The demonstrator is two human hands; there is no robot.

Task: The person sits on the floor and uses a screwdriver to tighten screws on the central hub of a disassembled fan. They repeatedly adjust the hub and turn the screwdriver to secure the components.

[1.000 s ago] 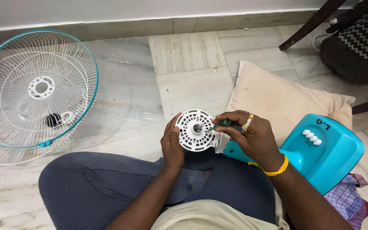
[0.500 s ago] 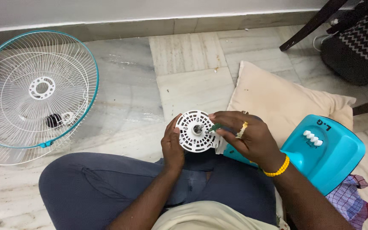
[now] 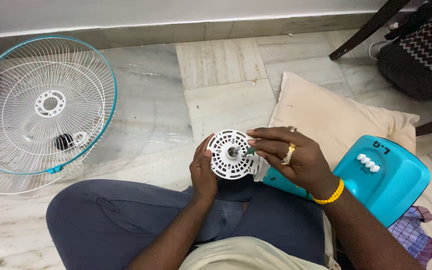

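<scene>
While I sit cross-legged on the marble floor (image 3: 151,107), my left hand (image 3: 203,170) wraps around the left rim of the round white motor housing (image 3: 232,155), fingers curled behind it and thumb along its edge, holding it upright over my lap with its vented face toward me. My right hand (image 3: 296,157) comes in from the right, fingertips pinched closed on a small green-handled tool (image 3: 250,150) whose tip points at the metal shaft in the middle of the housing. I cannot tell whether the tip touches the shaft.

The housing sits just above my knees, its right edge close against the teal fan base (image 3: 381,177), which lies tilted beside my right thigh with its row of white buttons facing up. The base rests partly on a cream cushion (image 3: 336,117), so my right wrist has little room on that side. A checked cloth (image 3: 416,235) pokes out under the base's lower corner.

To the left there is far more open floor. The fan guard (image 3: 41,107), a white wire grille with a teal rim, lies well apart from my hands near the wall, with bare tile between it and my knee. At the upper right, a dark chair leg (image 3: 363,30) and a patterned black bag (image 3: 426,47) stand beyond the cushion, away from my reach.
</scene>
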